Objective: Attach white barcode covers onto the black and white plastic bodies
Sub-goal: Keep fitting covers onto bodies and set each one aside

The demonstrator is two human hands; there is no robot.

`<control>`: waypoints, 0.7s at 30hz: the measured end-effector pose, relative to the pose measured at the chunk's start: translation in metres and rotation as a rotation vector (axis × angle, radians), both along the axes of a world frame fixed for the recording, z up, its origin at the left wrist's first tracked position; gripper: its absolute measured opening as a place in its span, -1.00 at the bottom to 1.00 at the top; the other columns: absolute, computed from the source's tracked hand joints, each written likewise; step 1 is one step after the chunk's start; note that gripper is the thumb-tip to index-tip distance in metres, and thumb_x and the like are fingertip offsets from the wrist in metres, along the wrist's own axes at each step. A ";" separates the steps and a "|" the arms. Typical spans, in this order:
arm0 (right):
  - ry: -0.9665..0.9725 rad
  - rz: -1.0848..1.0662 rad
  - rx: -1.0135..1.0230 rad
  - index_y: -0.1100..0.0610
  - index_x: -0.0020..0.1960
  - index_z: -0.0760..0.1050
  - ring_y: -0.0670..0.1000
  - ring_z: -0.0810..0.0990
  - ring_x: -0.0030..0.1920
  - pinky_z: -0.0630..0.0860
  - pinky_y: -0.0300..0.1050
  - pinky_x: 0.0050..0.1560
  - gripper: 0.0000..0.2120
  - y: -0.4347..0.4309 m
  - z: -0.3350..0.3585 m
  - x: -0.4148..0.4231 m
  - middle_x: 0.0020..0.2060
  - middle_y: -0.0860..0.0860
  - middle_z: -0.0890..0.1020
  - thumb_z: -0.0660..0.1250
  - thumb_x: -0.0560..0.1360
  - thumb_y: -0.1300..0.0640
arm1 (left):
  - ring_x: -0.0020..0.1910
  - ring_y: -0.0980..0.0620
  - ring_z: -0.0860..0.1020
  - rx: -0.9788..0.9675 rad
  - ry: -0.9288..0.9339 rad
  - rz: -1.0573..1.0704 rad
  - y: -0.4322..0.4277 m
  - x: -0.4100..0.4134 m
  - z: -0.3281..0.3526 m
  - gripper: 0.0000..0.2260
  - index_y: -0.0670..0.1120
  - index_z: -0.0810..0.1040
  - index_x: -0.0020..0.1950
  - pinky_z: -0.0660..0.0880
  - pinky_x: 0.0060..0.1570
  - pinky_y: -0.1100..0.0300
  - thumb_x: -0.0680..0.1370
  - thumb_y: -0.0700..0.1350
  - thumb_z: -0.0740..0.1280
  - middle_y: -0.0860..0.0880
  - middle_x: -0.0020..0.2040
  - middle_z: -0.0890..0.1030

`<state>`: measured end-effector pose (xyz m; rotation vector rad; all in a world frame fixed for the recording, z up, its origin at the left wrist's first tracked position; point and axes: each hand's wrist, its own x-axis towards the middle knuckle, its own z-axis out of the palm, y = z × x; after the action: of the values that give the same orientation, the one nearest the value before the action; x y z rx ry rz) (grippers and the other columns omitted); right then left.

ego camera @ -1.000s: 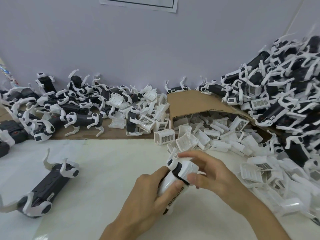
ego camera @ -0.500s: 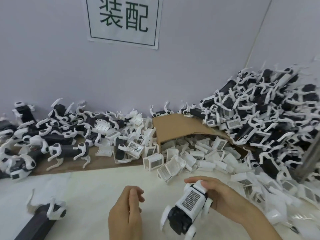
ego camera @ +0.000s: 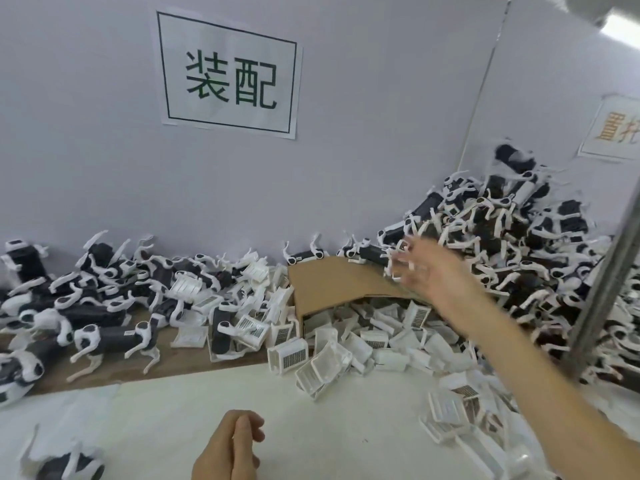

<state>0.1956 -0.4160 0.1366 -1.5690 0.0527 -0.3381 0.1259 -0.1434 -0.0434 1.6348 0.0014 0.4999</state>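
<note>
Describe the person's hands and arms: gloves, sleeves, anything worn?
No gloves. The left hand shows no ring and is cut off at the wrist by the frame edge. The right hand is motion-blurred; the right forearm has no sleeve, watch or band in view.

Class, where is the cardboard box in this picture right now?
In the head view the cardboard box lies right of centre near the back wall, white barcode covers spilling from it, beside the tall heap of black and white bodies.
</note>
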 end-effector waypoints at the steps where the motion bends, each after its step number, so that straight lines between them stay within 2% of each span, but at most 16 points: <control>1: 0.075 0.057 -0.061 0.13 0.15 0.59 0.05 0.72 -0.14 0.61 -0.13 -0.16 -0.83 0.015 -0.026 -0.009 0.01 0.15 0.70 0.28 0.62 0.20 | -0.50 0.07 0.52 0.001 -0.001 -0.003 0.001 0.001 -0.002 -0.75 0.17 0.55 -0.30 0.40 -0.41 0.40 0.54 0.00 0.20 0.10 -0.38 0.62; 3: 0.152 0.298 -0.235 0.12 0.00 0.68 0.03 0.71 -0.20 0.60 -0.14 -0.15 -0.86 0.036 -0.082 -0.032 -0.07 0.14 0.71 0.33 0.60 0.19 | -0.53 0.06 0.49 -0.002 0.012 0.011 0.004 0.002 -0.008 -0.71 0.09 0.57 -0.28 0.39 -0.40 0.34 0.62 -0.12 0.29 0.07 -0.37 0.62; 5: 0.167 0.579 -0.396 0.09 0.06 0.67 0.04 0.69 -0.10 0.58 -0.14 -0.05 -0.88 0.059 -0.123 -0.058 -0.03 0.10 0.72 0.40 0.56 0.10 | -0.52 0.01 0.51 -0.008 0.037 0.048 0.009 0.003 -0.013 -0.75 -0.03 0.58 -0.14 0.43 -0.32 0.16 0.67 -0.25 0.24 0.05 -0.36 0.62; 6: 0.198 0.662 -0.409 0.06 0.08 0.67 0.05 0.69 -0.05 0.56 -0.13 0.00 -0.85 0.068 -0.138 -0.070 0.00 0.10 0.72 0.44 0.53 0.08 | -0.53 -0.01 0.51 -0.023 0.055 0.068 0.010 0.003 -0.013 -0.77 -0.05 0.56 -0.09 0.42 -0.30 0.09 0.67 -0.27 0.20 0.03 -0.34 0.63; 9: 0.315 0.852 -0.330 -0.04 0.14 0.66 0.00 0.64 0.10 0.50 -0.15 0.12 -0.78 0.085 -0.149 -0.089 0.10 0.03 0.70 0.47 0.50 -0.02 | -0.53 -0.02 0.49 -0.252 0.117 0.076 0.014 0.002 -0.004 -0.89 -0.05 0.48 0.03 0.39 -0.31 0.04 0.69 -0.19 0.18 -0.06 -0.31 0.63; 11: 0.287 0.938 -0.485 -0.13 0.23 0.61 -0.18 0.58 0.18 0.45 -0.32 0.14 -0.74 0.098 -0.153 -0.089 0.22 -0.03 0.63 0.37 0.56 -0.06 | -0.51 -0.04 0.48 -0.491 0.201 0.045 0.018 0.004 0.001 -0.89 -0.05 0.45 0.06 0.42 -0.31 0.04 0.69 -0.05 0.18 -0.11 -0.31 0.61; 12: 0.270 0.886 -0.554 -0.06 0.31 0.57 -0.26 0.56 0.12 0.44 -0.43 0.07 -0.72 0.120 -0.159 -0.088 0.26 0.05 0.59 0.28 0.62 0.03 | -0.51 -0.04 0.48 -0.603 0.234 0.025 0.020 0.006 0.002 -0.83 -0.07 0.44 0.08 0.43 -0.30 0.03 0.68 0.02 0.18 -0.11 -0.32 0.60; 13: 0.209 0.695 -0.776 0.10 0.37 0.50 -0.28 0.56 -0.02 0.45 -0.49 -0.03 -0.68 0.132 -0.167 -0.074 0.22 0.20 0.54 0.13 0.68 0.18 | -0.51 -0.04 0.47 -0.710 0.253 0.003 0.023 0.008 0.002 -0.75 -0.09 0.44 0.10 0.44 -0.30 0.04 0.67 0.09 0.17 -0.11 -0.33 0.59; 14: 0.188 0.771 -0.960 0.24 0.36 0.45 -0.20 0.55 -0.15 0.49 -0.47 -0.09 -0.61 0.140 -0.176 -0.065 0.09 0.29 0.50 -0.06 0.68 0.36 | -0.52 -0.03 0.47 -0.812 0.267 -0.010 0.026 0.010 0.004 -0.68 -0.10 0.44 0.11 0.44 -0.30 0.05 0.66 0.15 0.17 -0.12 -0.34 0.58; 15: 0.211 0.579 -1.201 0.30 0.27 0.43 -0.10 0.58 -0.23 0.54 -0.37 -0.14 -0.54 0.189 -0.182 -0.056 -0.04 0.30 0.51 -0.18 0.62 0.47 | -0.51 -0.04 0.46 -0.900 0.281 -0.016 0.030 0.011 0.005 -0.62 -0.12 0.45 0.13 0.45 -0.31 0.07 0.64 0.20 0.18 -0.12 -0.34 0.58; 16: 0.083 0.179 -1.342 0.29 0.13 0.42 -0.07 0.63 -0.27 0.61 -0.24 -0.13 -0.56 0.249 -0.186 -0.037 -0.13 0.25 0.59 -0.18 0.56 0.50 | -0.49 -0.04 0.47 -0.975 0.294 -0.014 0.033 0.011 0.005 -0.55 -0.14 0.46 0.16 0.46 -0.31 0.08 0.62 0.25 0.20 -0.13 -0.33 0.58; 17: 0.041 0.008 -1.316 0.24 0.03 0.42 -0.10 0.66 -0.28 0.65 -0.16 -0.09 -0.65 0.275 -0.197 -0.032 -0.19 0.13 0.68 -0.10 0.51 0.44 | -0.47 -0.05 0.48 -1.041 0.298 -0.016 0.037 0.011 0.004 -0.50 -0.15 0.47 0.18 0.47 -0.29 0.08 0.60 0.29 0.21 -0.13 -0.32 0.59; 18: -0.012 -0.047 -1.317 0.18 -0.01 0.46 -0.16 0.67 -0.26 0.65 -0.18 -0.04 -0.71 0.267 -0.209 -0.035 -0.23 0.01 0.72 -0.01 0.49 0.34 | -0.44 -0.05 0.50 -1.100 0.297 -0.019 0.040 0.011 0.004 -0.45 -0.16 0.47 0.20 0.48 -0.25 0.08 0.58 0.32 0.21 -0.13 -0.29 0.60; 20: 0.041 0.370 -1.264 -0.11 -0.09 0.67 -0.40 0.59 -0.14 0.49 -0.47 0.07 -0.72 0.184 -0.202 -0.080 -0.15 -0.28 0.70 0.17 0.50 0.01 | -0.40 -0.05 0.52 -1.176 0.288 -0.017 0.046 0.011 0.004 -0.39 -0.18 0.48 0.21 0.51 -0.22 0.07 0.55 0.37 0.21 -0.13 -0.19 0.60; 21: -0.043 0.587 -1.332 -0.30 -0.08 0.66 -0.50 0.50 -0.04 0.33 -0.59 0.12 -0.77 0.151 -0.196 -0.112 -0.05 -0.38 0.64 0.21 0.50 -0.14 | -0.40 -0.05 0.53 -1.194 0.284 -0.013 0.049 0.010 0.004 -0.37 -0.18 0.48 0.21 0.52 -0.23 0.08 0.54 0.39 0.21 -0.13 -0.15 0.59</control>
<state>0.0838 -0.2648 -0.0595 -2.7601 -0.8031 0.1309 0.1363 -0.0945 -0.0393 0.5124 0.4227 0.1634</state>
